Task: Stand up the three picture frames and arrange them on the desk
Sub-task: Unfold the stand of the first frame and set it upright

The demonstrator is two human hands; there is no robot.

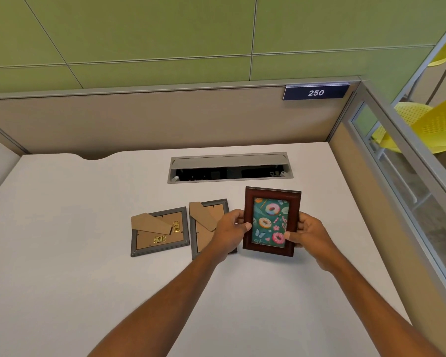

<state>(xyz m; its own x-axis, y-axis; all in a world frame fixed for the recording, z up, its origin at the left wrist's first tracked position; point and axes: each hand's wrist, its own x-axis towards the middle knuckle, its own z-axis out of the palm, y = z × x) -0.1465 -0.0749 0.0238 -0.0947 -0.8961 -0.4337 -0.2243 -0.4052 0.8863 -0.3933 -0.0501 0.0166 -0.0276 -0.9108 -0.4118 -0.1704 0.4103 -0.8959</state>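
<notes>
both forearms reach forward over the white tabletop (62, 228). the left hand (229, 231) and right hand (310, 234) clasp the brown frame (271, 221) by its side edges, thumbs on the front, fingers curled behind, picture facing the camera. two grey frames (160, 231) lie face down just to its left, backs up.

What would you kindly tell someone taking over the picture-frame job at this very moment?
Left hand and right hand both grip the brown donut-picture frame, held upright, picture facing you; whether it touches the desk is unclear.
Two grey frames lie face down, stands folded: left grey frame and middle grey frame, partly under the left hand.
Done: none clearly standing yet.
Left: set all three upright and arrange them.
</notes>
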